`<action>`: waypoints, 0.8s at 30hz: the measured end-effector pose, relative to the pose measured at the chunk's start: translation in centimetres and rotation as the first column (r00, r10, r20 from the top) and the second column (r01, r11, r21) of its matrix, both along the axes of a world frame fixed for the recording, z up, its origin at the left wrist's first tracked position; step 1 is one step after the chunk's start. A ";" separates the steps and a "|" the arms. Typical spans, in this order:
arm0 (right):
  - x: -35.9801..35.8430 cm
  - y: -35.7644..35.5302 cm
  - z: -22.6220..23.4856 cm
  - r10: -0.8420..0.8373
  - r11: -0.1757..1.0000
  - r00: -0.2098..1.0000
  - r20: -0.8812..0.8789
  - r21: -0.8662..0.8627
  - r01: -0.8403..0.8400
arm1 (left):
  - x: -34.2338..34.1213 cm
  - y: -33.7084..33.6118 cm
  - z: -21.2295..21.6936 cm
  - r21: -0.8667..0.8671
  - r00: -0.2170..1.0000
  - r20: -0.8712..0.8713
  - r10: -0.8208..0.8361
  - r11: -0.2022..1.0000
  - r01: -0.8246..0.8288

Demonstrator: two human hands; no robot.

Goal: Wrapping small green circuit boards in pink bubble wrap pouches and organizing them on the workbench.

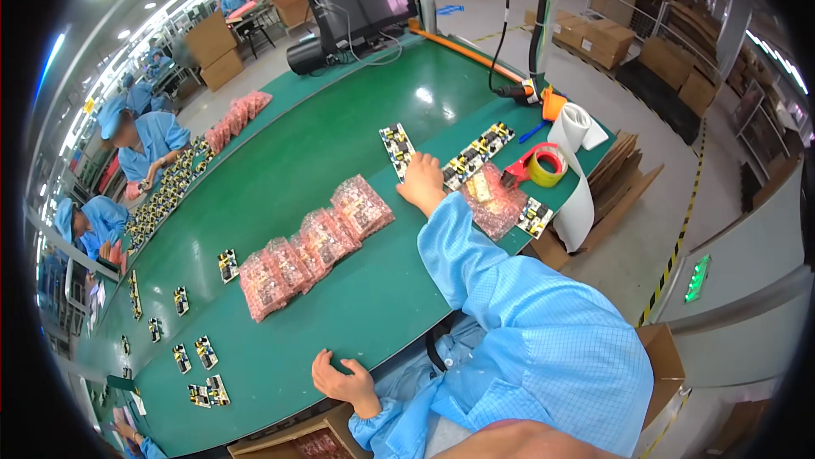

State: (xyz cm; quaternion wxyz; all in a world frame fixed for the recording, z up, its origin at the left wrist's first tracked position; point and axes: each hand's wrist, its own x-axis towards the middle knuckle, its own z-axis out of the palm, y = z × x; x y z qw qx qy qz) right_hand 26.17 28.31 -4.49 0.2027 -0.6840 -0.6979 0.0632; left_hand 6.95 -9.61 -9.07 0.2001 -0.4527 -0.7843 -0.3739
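Observation:
My right hand [422, 180] reaches over the green table, its fingers closed on the near end of a circuit board [396, 146] with black and yellow parts. Close by on its right lies a row of similar circuit boards [478, 155]. Beside my right forearm, a pink bubble-wrap bag [497, 204] rests with a single board [535, 218] next to it. My left hand [345, 381] lies near the table's front edge, fingers loosely bent and apart, holding nothing. Between the hands, further left, several filled pink bubble-wrap bags [310, 247] overlap in a row.
A tape dispenser [543, 165] and a white roll [570, 126] stand at the right end. Loose boards [206, 352] are scattered at left. A monitor [365, 5] stands at the far end. Co-workers [153, 149] sit across the table. An open carton [297, 442] is below the front edge.

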 end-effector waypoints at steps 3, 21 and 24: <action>-0.2 1.0 1.2 -0.023 0.981 1.000 -0.013 -0.190 0.020 | 0.1 -0.3 -0.1 0.012 1.000 -0.005 0.023 1.000 -0.023; 8.3 -9.3 8.0 0.438 0.606 0.421 -0.794 -0.085 -0.791 | -0.1 -0.9 2.8 0.247 0.892 0.313 -0.327 0.935 0.256; 8.1 -12.3 8.6 0.720 0.319 0.333 -0.609 -0.136 -0.938 | 2.2 1.0 7.3 0.164 0.858 -0.011 -0.513 0.846 0.508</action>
